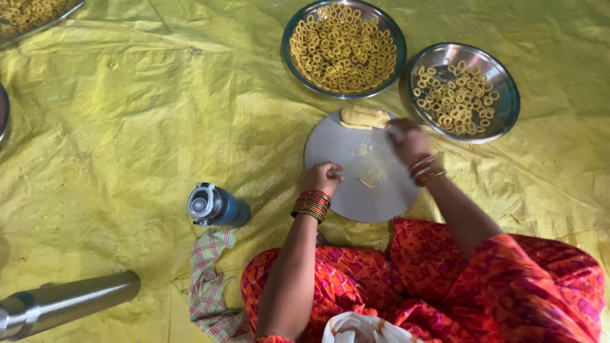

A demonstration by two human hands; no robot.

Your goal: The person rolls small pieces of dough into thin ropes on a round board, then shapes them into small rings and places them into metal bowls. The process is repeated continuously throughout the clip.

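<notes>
A round grey board (pixel 343 197) lies on the yellow sheet in front of me. A lump of pale yellow dough (pixel 363 117) rests at its far edge, with thin dough scraps (pixel 368 174) near the middle. My right hand (pixel 408 140) presses on the board beside the dough lump, blurred, and what is under its fingers is hidden. My left hand (pixel 322 177) rests curled on the board's left edge, and I cannot see anything in it. Both wrists wear bangles.
Two steel plates of small dough rings sit beyond the board, one full (pixel 344 47), one partly filled (pixel 463 92). A blue bottle (pixel 216 206) stands at left over a checked cloth (pixel 210 286). A steel flask (pixel 63 305) lies bottom left. Another tray of rings (pixel 28 16) is top left.
</notes>
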